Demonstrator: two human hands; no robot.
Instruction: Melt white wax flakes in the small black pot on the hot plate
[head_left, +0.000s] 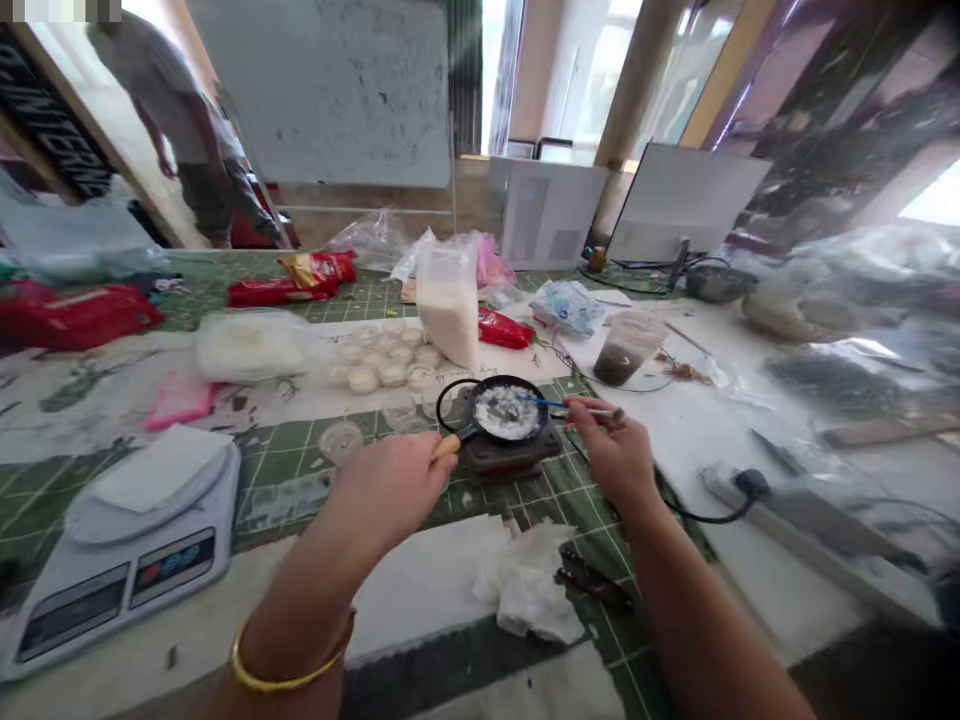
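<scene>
My left hand (401, 480) is closed around the light wooden handle (447, 446) of a small black frying pan (541, 420). White flakes or lumps (504, 410) lie in the pan, which sits on a small dark hot plate (502, 455). In my right hand (613, 450) a thin blue stick with a pale end, perhaps a brush (555, 403), is pinched between the fingers. Its tip reaches into the white material. Left of the pan stand several small clear cups with pale contents (391, 372). Behind them a clear bag of whitish granules (450, 320) stands upright.
A kitchen scale (142, 540) is at the left front, with crumpled tissue (536, 600) nearer me. To the right are a power strip (810, 530) and a plastic cup of dark material (622, 355). Red packets (292, 280) lie behind; a person (180, 120) stands at far left.
</scene>
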